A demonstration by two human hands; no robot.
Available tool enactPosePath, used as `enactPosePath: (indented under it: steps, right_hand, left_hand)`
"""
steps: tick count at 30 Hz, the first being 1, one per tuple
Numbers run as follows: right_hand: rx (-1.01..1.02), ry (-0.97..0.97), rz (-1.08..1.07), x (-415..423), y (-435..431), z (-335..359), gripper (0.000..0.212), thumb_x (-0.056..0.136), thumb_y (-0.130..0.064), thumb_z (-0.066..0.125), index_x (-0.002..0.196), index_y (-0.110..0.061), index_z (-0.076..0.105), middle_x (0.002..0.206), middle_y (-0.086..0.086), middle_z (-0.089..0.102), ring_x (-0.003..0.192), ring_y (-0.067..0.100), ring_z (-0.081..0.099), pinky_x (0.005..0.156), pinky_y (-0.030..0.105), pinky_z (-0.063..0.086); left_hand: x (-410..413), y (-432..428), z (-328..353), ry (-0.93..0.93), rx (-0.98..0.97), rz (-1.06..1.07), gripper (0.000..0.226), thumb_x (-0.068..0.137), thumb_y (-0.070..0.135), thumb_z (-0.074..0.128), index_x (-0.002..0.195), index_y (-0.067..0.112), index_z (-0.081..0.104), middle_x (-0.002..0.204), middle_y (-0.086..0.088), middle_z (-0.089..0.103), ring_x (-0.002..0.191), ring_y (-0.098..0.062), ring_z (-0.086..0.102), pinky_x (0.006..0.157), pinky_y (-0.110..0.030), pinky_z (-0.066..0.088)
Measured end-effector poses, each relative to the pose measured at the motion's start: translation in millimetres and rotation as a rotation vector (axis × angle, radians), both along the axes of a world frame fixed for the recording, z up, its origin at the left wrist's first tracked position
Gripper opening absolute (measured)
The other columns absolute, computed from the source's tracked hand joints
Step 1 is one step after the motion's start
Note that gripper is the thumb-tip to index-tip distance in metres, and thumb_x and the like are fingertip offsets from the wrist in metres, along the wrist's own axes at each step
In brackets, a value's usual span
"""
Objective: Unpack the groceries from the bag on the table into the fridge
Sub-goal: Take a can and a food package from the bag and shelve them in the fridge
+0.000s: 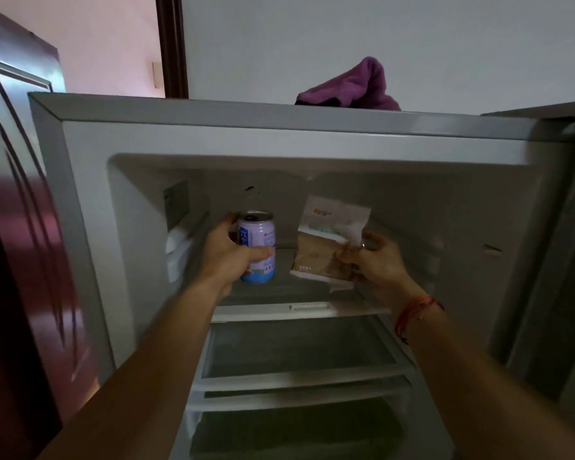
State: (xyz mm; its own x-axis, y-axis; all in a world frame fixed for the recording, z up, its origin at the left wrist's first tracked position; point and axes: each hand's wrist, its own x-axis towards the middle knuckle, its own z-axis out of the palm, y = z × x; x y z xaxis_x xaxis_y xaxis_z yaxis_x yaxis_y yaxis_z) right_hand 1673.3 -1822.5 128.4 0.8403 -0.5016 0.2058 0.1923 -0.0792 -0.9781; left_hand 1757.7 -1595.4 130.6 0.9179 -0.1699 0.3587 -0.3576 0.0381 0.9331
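Holding can [257,247] left hand [228,257]; packets [326,247] right hand [375,260].

1. The left hand [228,257] gripped an upright blue-and-white can [258,247] inside the open fridge [213,127].
2. The right hand [375,260] pinched a tan-and-white packet [326,244] beside it.
3. A purple cloth [352,89] lay on top.

One wide-angle view only, worn on the person's head, faces forward into the open white metal fridge [279,141] from close by, about level with its upper compartment. The plain grey wall [346,34] shows above. The dim, blurred picture suggests a slight upward tilt.
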Motion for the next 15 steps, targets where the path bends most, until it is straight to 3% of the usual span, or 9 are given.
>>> enactPosePath:
  steps: [2,7,10,12,14,15]
  right_hand:
    - [0.015,-0.004,0.008,12.6,-6.8,1.1,0.056,0.081,0.009,0.074,0.131,-0.008,0.055,0.095,0.004,0.067,0.082,0.022,0.068,0.08,0.047,0.06]
    - [-0.006,-0.01,-0.002,45.3,-20.7,1.2,0.056,0.081,0.01,0.074,0.13,-0.011,0.057,0.108,0.008,0.068,0.082,0.014,0.067,0.053,0.021,0.057]
    - [-0.023,-0.006,-0.001,60.8,-25.5,-1.3,0.054,0.08,0.012,0.073,0.128,-0.008,0.06,0.103,0.008,0.07,0.081,0.018,0.068,0.063,0.029,0.061]
    - [-0.075,0.019,0.001,66.4,-28.6,-2.5,0.04,0.079,0.014,0.072,0.111,-0.009,0.068,0.085,0.007,0.071,0.074,0.025,0.066,0.069,0.04,0.059]
    - [-0.114,0.031,-0.006,71.5,-30.5,-4.9,0.033,0.079,0.016,0.071,0.097,-0.012,0.07,0.075,0.007,0.07,0.066,0.026,0.064,0.065,0.038,0.056]
    - [-0.129,0.037,-0.017,74.0,-30.7,-6.8,0.034,0.079,0.014,0.072,0.1,-0.013,0.07,0.077,0.004,0.071,0.065,0.022,0.066,0.064,0.036,0.056]
  left_hand:
    - [11.4,-6.8,-2.1,-0.011,0.02,0.007,0.057,0.062,-0.008,0.084,0.103,0.024,0.062,0.099,0.0,0.071,0.089,-0.018,0.07,0.073,-0.039,0.058]
    - [37.8,-21.2,-9.7,-0.005,0.069,0.03,0.055,0.063,-0.008,0.084,0.102,0.025,0.061,0.095,0.003,0.069,0.087,-0.017,0.069,0.068,-0.035,0.057]
    - [51.8,-24.9,-13.1,0.004,0.08,0.039,0.058,0.064,-0.007,0.084,0.11,0.021,0.062,0.096,0.003,0.07,0.088,-0.017,0.069,0.064,-0.031,0.055]
    - [56.2,-25.8,-13.9,0.002,0.097,0.035,0.058,0.065,-0.007,0.084,0.111,0.02,0.062,0.095,0.003,0.069,0.086,-0.015,0.068,0.065,-0.03,0.055]
    - [60.5,-26.6,-15.6,0.0,0.103,0.029,0.056,0.065,-0.008,0.083,0.109,0.02,0.062,0.093,0.005,0.069,0.083,-0.013,0.067,0.065,-0.028,0.054]
    - [62.2,-26.9,-16.3,-0.001,0.102,0.024,0.055,0.066,-0.009,0.083,0.108,0.02,0.062,0.091,0.005,0.068,0.082,-0.012,0.067,0.064,-0.027,0.053]
